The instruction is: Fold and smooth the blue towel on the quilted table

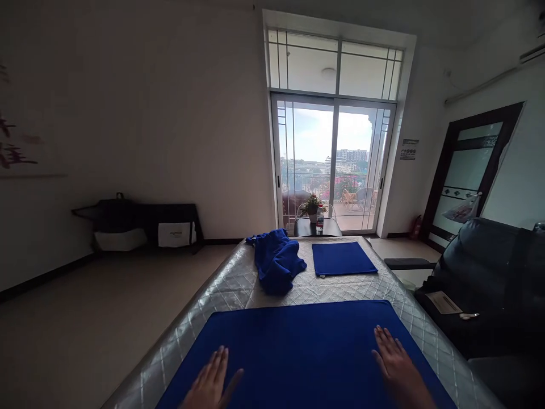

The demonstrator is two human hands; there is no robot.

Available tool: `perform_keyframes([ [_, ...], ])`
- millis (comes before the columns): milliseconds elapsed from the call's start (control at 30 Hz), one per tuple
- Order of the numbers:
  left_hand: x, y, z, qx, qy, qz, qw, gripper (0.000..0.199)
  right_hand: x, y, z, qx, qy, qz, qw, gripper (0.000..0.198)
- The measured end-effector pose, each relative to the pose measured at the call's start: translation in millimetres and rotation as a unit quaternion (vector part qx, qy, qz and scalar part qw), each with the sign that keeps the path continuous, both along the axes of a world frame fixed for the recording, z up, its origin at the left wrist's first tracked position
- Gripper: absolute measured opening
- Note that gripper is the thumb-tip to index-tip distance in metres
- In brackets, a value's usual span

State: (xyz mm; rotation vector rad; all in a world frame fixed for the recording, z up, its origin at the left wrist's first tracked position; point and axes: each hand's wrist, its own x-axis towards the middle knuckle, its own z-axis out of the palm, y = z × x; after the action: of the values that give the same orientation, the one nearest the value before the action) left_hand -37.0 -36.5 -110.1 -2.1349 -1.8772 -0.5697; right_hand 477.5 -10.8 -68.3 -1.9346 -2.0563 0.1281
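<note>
Blue cloth (298,352) spread flat on quilted mattress (234,289), broad surface supporting it. Left hand (210,379) and right hand (395,363), 2 palms down, fingers extended, grasping nothing, set wide apart, perhaps to keep fabric even. Crumpled cloth (279,261), smaller flat cloth (344,259) beyond far edge.

Bare left hand (210,380): near left, fingers (218,361) straight, thumb (234,383) stuck out | bare right hand (394,360): near right, bit farther, fingers pointing far | both hands well apart

Two hands (210,378) (397,363), three blue cloths (306,358) (344,259) (279,261), one mattress (227,289), one bottle (319,220), one potted plant (313,207), one fire extinguisher (415,227)
</note>
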Motion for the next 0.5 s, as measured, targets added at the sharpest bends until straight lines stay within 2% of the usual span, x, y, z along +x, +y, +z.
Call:
perform_keyframes([
  [67, 62.5, 30.0, 26.8, -0.099, -0.026, -0.021, 0.995, 0.068, -64.8, 18.3, 21.5, 0.004, 0.031, 0.092, 0.995, 0.062],
  [100, 92.8, 45.4, 40.9, -0.133, -0.039, -0.053, 0.989, 0.069, -95.6, 28.9, 30.0, -0.004, 0.044, 0.129, 0.991, 0.063],
  [167, 141.9, 73.8, 64.7, -0.162, -0.062, -0.119, 0.978, 0.070, -145.8, 51.2, 39.9, -0.027, 0.062, 0.181, 0.981, 0.063],
  [233, 169.3, 95.1, 77.3, -0.170, -0.074, -0.148, 0.971, 0.071, -175.7, 71.5, 40.1, -0.039, 0.071, 0.202, 0.976, 0.062],
  [333, 176.2, 111.2, 74.9, -0.173, -0.079, -0.145, 0.971, 0.074, -187.1, 91.7, 28.6, -0.023, 0.074, 0.205, 0.976, 0.060],
  [500, 162.0, 117.4, 59.2, -0.182, -0.092, -0.137, 0.969, 0.074, -179.9, 100.3, 10.5, 0.004, 0.080, 0.202, 0.976, 0.059],
])
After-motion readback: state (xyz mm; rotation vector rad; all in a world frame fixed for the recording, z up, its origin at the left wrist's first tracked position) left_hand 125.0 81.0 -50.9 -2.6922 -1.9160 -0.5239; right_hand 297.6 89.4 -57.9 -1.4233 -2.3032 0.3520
